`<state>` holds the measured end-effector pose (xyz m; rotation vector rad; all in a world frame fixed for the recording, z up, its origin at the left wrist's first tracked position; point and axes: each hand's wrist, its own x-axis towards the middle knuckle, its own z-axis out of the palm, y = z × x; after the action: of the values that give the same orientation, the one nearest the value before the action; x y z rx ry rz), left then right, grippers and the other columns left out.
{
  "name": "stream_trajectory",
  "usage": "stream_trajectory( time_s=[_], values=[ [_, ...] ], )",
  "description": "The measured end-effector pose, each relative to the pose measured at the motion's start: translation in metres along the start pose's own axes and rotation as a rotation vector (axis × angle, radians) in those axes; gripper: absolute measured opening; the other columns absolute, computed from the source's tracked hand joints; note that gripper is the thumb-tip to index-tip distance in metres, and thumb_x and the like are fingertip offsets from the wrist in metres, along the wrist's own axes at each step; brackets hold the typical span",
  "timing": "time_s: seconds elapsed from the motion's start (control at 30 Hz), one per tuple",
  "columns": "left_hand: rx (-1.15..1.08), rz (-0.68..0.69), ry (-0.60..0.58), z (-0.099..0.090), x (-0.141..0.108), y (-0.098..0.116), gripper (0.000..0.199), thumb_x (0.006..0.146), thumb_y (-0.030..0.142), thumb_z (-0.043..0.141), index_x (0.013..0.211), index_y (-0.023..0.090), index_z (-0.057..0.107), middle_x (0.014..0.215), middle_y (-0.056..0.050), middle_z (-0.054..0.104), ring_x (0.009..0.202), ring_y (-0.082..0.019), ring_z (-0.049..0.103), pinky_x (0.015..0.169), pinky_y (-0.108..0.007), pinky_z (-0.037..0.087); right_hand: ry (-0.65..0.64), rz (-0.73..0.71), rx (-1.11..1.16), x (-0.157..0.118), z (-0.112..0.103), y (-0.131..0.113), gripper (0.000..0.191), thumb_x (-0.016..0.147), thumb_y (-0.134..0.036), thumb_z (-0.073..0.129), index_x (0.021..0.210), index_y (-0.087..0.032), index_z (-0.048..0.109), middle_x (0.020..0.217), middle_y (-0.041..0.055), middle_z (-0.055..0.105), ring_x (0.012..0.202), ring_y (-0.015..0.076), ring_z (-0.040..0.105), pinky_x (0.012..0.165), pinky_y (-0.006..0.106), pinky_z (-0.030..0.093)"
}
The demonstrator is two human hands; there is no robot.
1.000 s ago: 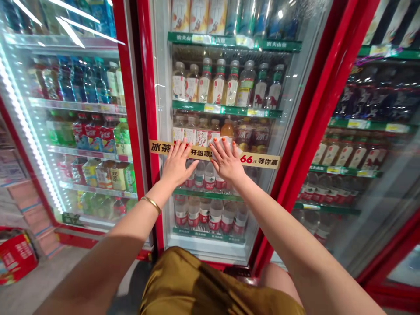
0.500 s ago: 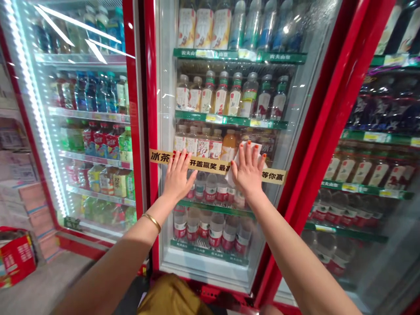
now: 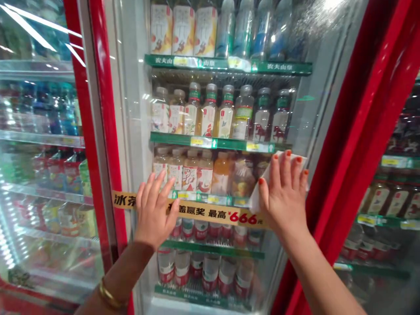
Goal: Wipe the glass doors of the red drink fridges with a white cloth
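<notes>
My right hand (image 3: 285, 192) holds a white cloth (image 3: 259, 199) pressed against the glass door (image 3: 303, 118) of the middle drinks fridge. Its fingers are spread over the cloth, which shows past the thumb and fingertips; whether it is fabric or paper I cannot tell. Lower on the left, my left hand (image 3: 154, 210) lies with fingers apart on the same door, holding nothing. It covers part of a tan sticker strip (image 3: 197, 209) with black and red lettering that runs across the glass. The strip's right end is hidden behind my right hand.
Behind the glass, green-edged shelves (image 3: 226, 142) carry rows of bottles (image 3: 210, 109). A red door frame (image 3: 341, 175) stands close to the right of my right hand. Another lit fridge (image 3: 42, 192) is on the left, and a third with bottles (image 3: 380, 197) on the right.
My right hand has slid with the cloth to the right across the glass, uncovering the red number on the strip. My left hand has shifted left along the strip. The view is closer.
</notes>
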<state>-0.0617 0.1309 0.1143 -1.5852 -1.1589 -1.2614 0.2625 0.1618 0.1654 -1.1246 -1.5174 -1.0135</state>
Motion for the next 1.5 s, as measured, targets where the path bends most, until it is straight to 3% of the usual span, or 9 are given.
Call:
stream_trajectory(
  time_s=[0.2, 0.3, 0.5, 0.63, 0.77, 1.0, 1.13, 1.27, 1.5],
  values=[
    [-0.125, 0.109, -0.045, 0.000, 0.024, 0.079, 0.092, 0.106, 0.034, 0.055, 0.178, 0.050, 0.000, 0.187, 0.008, 0.022, 0.173, -0.034, 0.027, 0.141, -0.066, 0.028, -0.132, -0.530, 0.038, -0.072, 0.012, -0.019, 0.077, 0.109, -0.039, 0.050, 0.180, -0.032, 0.020, 0.183, -0.0060, 0.031, 0.176, 0.0217, 0.004, 0.147, 0.049, 0.000],
    [-0.138, 0.161, -0.186, 0.005, 0.016, 0.089, 0.095, 0.108, 0.038, 0.053, 0.178, 0.046, -0.010, 0.188, 0.004, 0.019, 0.174, -0.034, 0.022, 0.140, -0.067, 0.027, -0.122, -0.313, 0.013, -0.100, 0.007, 0.019, 0.083, 0.109, -0.040, 0.054, 0.180, -0.032, 0.011, 0.187, 0.0010, 0.014, 0.176, 0.0302, 0.006, 0.145, 0.057, 0.013],
    [-0.113, 0.129, -0.227, 0.008, -0.014, 0.072, 0.083, 0.111, 0.037, 0.052, 0.180, 0.036, 0.007, 0.186, -0.004, 0.026, 0.174, -0.031, 0.024, 0.140, -0.062, 0.030, -0.101, 0.077, -0.012, -0.055, 0.012, 0.013, 0.083, 0.115, -0.043, 0.036, 0.179, -0.018, -0.009, 0.188, 0.0165, -0.007, 0.176, 0.0396, 0.000, 0.140, 0.067, 0.022],
    [-0.140, 0.085, -0.228, -0.002, -0.020, 0.062, 0.077, 0.112, 0.036, 0.046, 0.180, 0.033, 0.012, 0.185, -0.005, 0.030, 0.173, -0.028, 0.027, 0.139, -0.056, 0.034, -0.178, -0.135, 0.040, -0.071, 0.022, -0.039, 0.080, 0.114, -0.043, 0.042, 0.181, -0.022, 0.003, 0.188, 0.0132, 0.012, 0.176, 0.0360, 0.010, 0.141, 0.066, 0.020],
    [-0.101, 0.016, -0.238, -0.016, -0.035, 0.031, 0.074, 0.111, 0.039, 0.047, 0.180, 0.035, 0.018, 0.185, -0.006, 0.030, 0.173, -0.031, 0.028, 0.138, -0.060, 0.035, -0.230, -0.380, 0.090, -0.126, 0.016, -0.026, 0.076, 0.111, -0.045, 0.052, 0.179, -0.037, 0.021, 0.184, 0.0009, 0.034, 0.173, 0.0268, 0.026, 0.144, 0.055, 0.019],
    [-0.092, -0.045, -0.250, -0.029, -0.043, -0.003, 0.068, 0.112, 0.039, 0.048, 0.177, 0.036, 0.028, 0.184, -0.005, 0.034, 0.172, -0.031, 0.029, 0.137, -0.060, 0.038, -0.113, 0.142, 0.023, -0.060, 0.020, -0.042, 0.083, 0.113, -0.039, 0.042, 0.180, -0.016, -0.002, 0.188, 0.0168, -0.002, 0.174, 0.0444, 0.005, 0.137, 0.078, 0.017],
    [-0.147, -0.096, -0.241, -0.027, -0.044, 0.008, 0.067, 0.113, 0.040, 0.048, 0.177, 0.035, 0.029, 0.185, -0.004, 0.031, 0.173, -0.030, 0.026, 0.137, -0.059, 0.038, -0.149, -0.127, 0.098, -0.068, 0.037, -0.115, 0.085, 0.112, -0.046, 0.045, 0.181, -0.019, 0.002, 0.188, 0.0082, 0.015, 0.176, 0.0309, -0.002, 0.144, 0.063, 0.009],
    [-0.169, -0.100, -0.276, -0.029, -0.051, 0.007, 0.067, 0.113, 0.038, 0.048, 0.177, 0.035, 0.027, 0.186, -0.005, 0.029, 0.173, -0.030, 0.028, 0.137, -0.060, 0.037, -0.139, -0.322, 0.143, -0.131, 0.030, -0.111, 0.084, 0.111, -0.036, 0.048, 0.180, -0.029, 0.002, 0.187, -0.0069, 0.015, 0.175, 0.0144, -0.008, 0.144, 0.042, -0.007],
    [-0.093, -0.167, -0.248, -0.033, -0.063, -0.019, 0.077, 0.112, 0.039, 0.051, 0.180, 0.032, 0.015, 0.186, -0.010, 0.026, 0.174, -0.032, 0.022, 0.139, -0.062, 0.032, -0.111, 0.072, 0.126, -0.073, 0.041, -0.119, 0.085, 0.110, -0.034, 0.047, 0.180, -0.023, 0.001, 0.189, 0.0087, 0.002, 0.176, 0.0355, -0.003, 0.140, 0.070, 0.005]
  ],
)
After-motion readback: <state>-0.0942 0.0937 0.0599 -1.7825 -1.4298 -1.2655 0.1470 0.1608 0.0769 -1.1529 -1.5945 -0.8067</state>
